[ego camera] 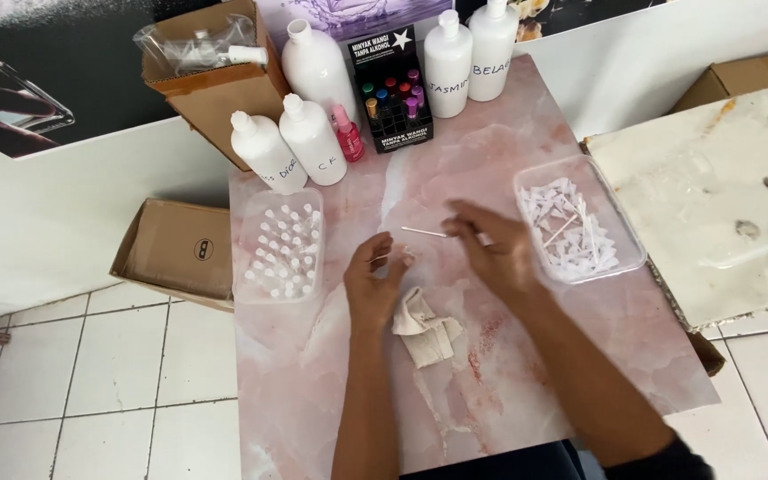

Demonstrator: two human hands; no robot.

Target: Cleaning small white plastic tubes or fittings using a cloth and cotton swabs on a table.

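My right hand (497,252) hovers over the pink marbled table (331,391), pinching one end of a thin white stick (424,232) that points left. My left hand (375,283) is curled just below and to the left, fingertips pinched around something tiny that I cannot make out. A crumpled beige cloth (424,329) lies on the table right beside my left wrist. A clear tray of small white spray tubes and caps (571,227) sits by my right hand. To the left stands a clear tray of small upright vials (282,252).
At the table's back stand several white bottles (311,138), a small pink spray bottle (348,133) and a black display box of little coloured vials (390,89). Cardboard boxes sit at the back left (215,84) and on the tiled floor (180,252). A worn marble slab (713,204) lies right.
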